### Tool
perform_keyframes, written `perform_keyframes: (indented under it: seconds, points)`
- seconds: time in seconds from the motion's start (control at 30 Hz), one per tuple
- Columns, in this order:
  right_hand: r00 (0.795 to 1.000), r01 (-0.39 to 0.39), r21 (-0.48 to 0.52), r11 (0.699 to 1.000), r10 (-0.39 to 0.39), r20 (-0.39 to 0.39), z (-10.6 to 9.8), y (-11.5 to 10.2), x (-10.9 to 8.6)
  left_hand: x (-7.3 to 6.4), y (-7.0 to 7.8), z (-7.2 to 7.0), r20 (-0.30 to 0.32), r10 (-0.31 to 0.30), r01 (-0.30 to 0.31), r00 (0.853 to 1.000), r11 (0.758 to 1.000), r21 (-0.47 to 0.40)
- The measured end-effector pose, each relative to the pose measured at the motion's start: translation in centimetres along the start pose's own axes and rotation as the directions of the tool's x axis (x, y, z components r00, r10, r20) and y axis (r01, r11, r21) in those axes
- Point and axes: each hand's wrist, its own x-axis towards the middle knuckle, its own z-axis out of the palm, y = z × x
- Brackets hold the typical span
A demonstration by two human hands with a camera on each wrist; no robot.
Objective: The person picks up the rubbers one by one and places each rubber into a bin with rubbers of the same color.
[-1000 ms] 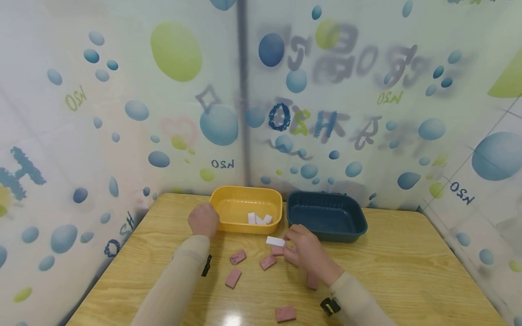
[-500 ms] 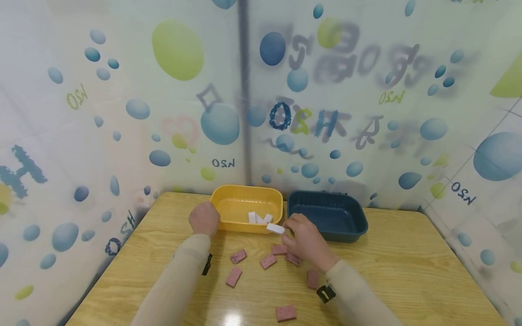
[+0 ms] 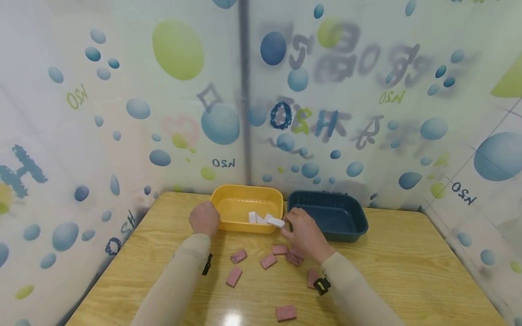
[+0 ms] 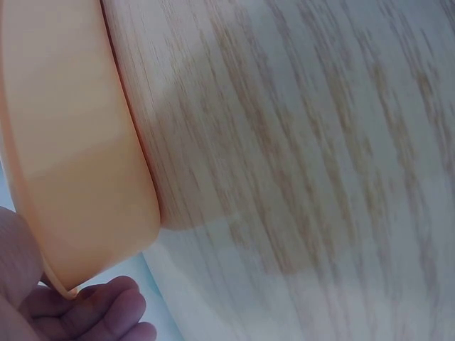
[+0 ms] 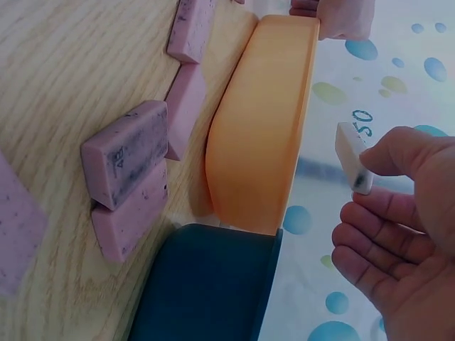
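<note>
My right hand (image 3: 305, 233) pinches a white eraser (image 5: 350, 156) between thumb and fingers, above the near right rim of the yellow bin (image 3: 240, 227). Several white erasers (image 3: 252, 218) lie inside that bin near its right end. My left hand (image 3: 204, 218) holds the bin's left end; thumb and fingers curl round the rim in the left wrist view. Several pink erasers (image 3: 268, 261) are scattered on the table in front of the bin, one marked 4B (image 5: 128, 153) in the right wrist view.
A dark blue bin (image 3: 348, 235) stands just right of the yellow one, behind my right hand. Both are on a wood-grain table (image 3: 408, 267) near a patterned curtain (image 3: 359, 136). One pink eraser (image 3: 286, 313) lies near the front.
My right hand has lifted the white eraser from over the pink erasers up and forward to the yellow bin's near rim. My left hand stays on the bin.
</note>
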Motion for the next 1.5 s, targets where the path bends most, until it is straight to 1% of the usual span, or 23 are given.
perform_keyframes:
  seconds: [0.27,0.47,0.77,0.97,1.07,1.23,1.37,1.5]
  points:
    - [0.999,-0.040,-0.001,0.999,0.040,0.018,0.2,0.3,0.8,0.0,0.1,-0.2,0.019,-0.010,0.010,1.000,1.000,0.007]
    - [0.998,-0.064,0.009,0.998,0.063,0.031,0.3,0.4,1.1,0.1,0.0,-0.1,0.026,-0.010,0.010,1.000,1.000,0.010]
    - [0.994,-0.090,-0.027,0.996,0.091,0.063,0.4,0.6,1.6,0.1,0.0,0.0,0.032,0.000,-0.001,1.000,1.000,0.028]
    - [0.990,-0.112,-0.050,0.992,0.116,0.085,0.7,0.7,2.1,0.1,-0.1,0.1,0.024,0.002,-0.003,1.000,1.000,0.027]
    - [0.993,-0.093,-0.064,0.994,0.097,0.064,1.0,0.7,2.3,0.0,-0.1,0.0,0.026,0.000,-0.001,1.000,0.999,0.032]
    - [0.999,-0.050,-0.098,0.994,0.051,0.005,1.5,0.6,2.7,-0.1,0.0,-0.2,0.038,-0.003,0.002,0.999,1.000,0.026]
    - [0.998,-0.062,-0.113,0.992,0.061,-0.006,1.8,0.5,3.1,0.0,0.0,-0.2,0.037,-0.006,0.005,0.999,1.000,0.013]
    - [0.996,-0.090,-0.107,0.990,0.090,-0.009,2.0,0.3,3.4,0.0,0.0,-0.1,0.038,-0.005,0.004,0.999,1.000,0.009]
